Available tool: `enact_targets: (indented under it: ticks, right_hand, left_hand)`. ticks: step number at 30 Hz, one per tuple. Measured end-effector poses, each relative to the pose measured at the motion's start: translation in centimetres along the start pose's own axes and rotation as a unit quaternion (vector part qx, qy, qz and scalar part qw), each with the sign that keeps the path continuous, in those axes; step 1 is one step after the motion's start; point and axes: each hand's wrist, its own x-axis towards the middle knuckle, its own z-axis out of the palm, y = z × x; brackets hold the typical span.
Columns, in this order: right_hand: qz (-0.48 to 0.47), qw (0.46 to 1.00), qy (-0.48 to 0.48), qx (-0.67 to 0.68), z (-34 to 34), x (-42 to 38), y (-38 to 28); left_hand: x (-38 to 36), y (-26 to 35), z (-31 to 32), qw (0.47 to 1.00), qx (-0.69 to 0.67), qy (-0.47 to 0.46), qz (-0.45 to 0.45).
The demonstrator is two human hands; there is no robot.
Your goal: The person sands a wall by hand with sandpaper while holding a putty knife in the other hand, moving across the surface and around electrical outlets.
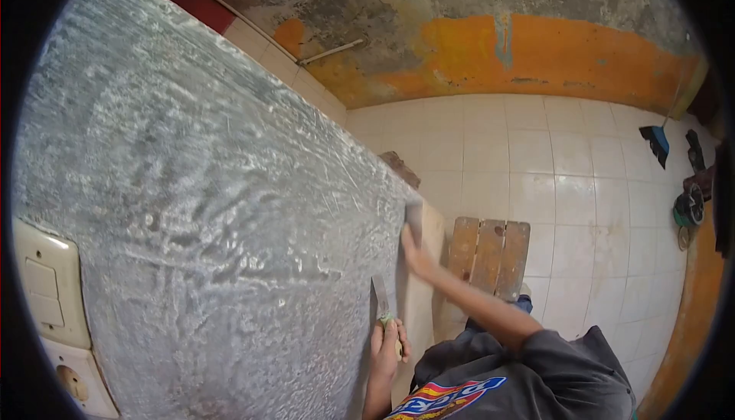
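Observation:
The wall (222,213) has a grey, wet-looking, uneven surface and fills the left of the view. My left hand (390,339), low in the middle, is closed round the handle of a scraper (381,296), whose metal blade points up beside the wall. Farther up, my right hand (416,253) reaches to the wall's edge. A flat grey tool (413,217), blurred, is at its fingertips; its exact form cannot be made out.
A slatted wooden stool (488,255) stands on the white tiled floor (574,183). Light switches (50,282) and a socket (73,382) are at the far left. A blue-black broom (655,144) and a dark fan-like object (691,205) are at the right.

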Motion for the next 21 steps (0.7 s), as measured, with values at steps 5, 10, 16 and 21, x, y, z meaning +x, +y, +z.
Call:
enact_targets:
  ticks: [5, 10, 16, 21]
  right_hand:
    - [-0.219, 0.972, 0.080, -0.020, 2.1, -2.3, 1.8]
    - [-0.064, 0.997, -0.048, 0.017, -3.0, 5.5, -4.0]
    - [-0.306, 0.942, -0.137, -0.024, -2.9, 1.5, -6.2]
    - [-0.489, 0.858, -0.143, -0.061, -4.3, 6.4, -20.6]
  left_hand:
    - [2.0, 1.4, 2.7, 1.000, -0.011, 0.024, 0.013]
    - [4.6, 1.6, 5.6, 0.992, 0.010, 0.084, 0.091]
    - [6.2, 4.1, 10.2, 0.965, 0.003, 0.172, 0.196]
    - [4.4, 7.6, 13.0, 0.918, -0.065, 0.263, 0.290]
